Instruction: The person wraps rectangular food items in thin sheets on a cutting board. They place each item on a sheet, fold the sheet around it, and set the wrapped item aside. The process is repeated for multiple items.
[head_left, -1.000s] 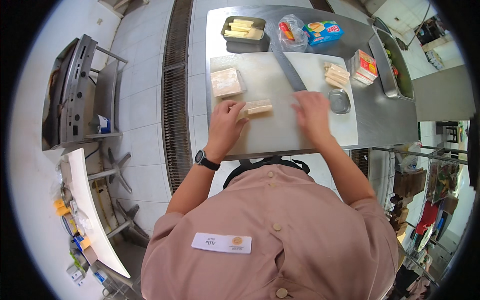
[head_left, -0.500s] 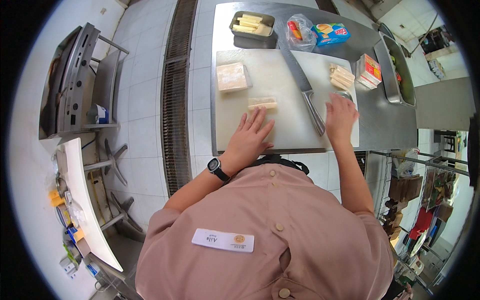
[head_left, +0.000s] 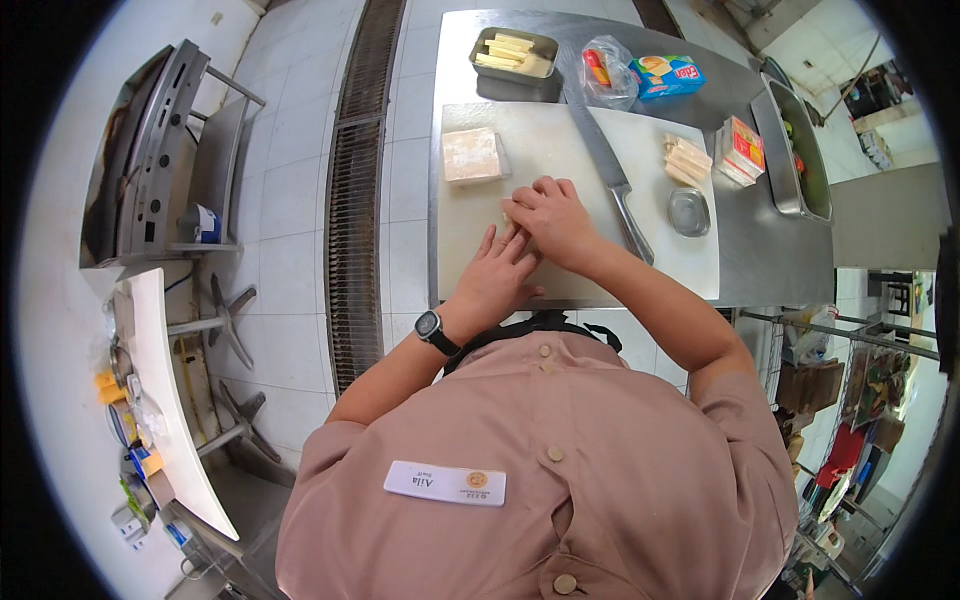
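On the white cutting board (head_left: 545, 145), a pale wrapper roll (head_left: 507, 207) lies mostly hidden under my fingers. My left hand (head_left: 493, 275), with a watch on its wrist, has its fingers stretched out against the near side of the roll. Bent fingers of my right hand (head_left: 552, 222) close on the roll from the right, over the left fingertips. Beyond them at left sits a square stack of wrappers (head_left: 470, 157). A large knife (head_left: 605, 160) lies to the right, blade pointing away. Several finished rolls (head_left: 686, 160) and a small clear dish (head_left: 690, 212) are at the board's right.
Behind the board stand a metal tin (head_left: 510, 78) of pale yellow sticks, a plastic bag (head_left: 607, 68) with something red inside, and a blue box (head_left: 672, 76). A red-and-white packet (head_left: 740, 152) and a deep metal pan (head_left: 778, 165) occupy the steel table's (head_left: 775, 265) right side.
My right hand has left the small clear dish and swung left to the roll, beside my left hand. The dish is now uncovered; my left hand stays at the roll.
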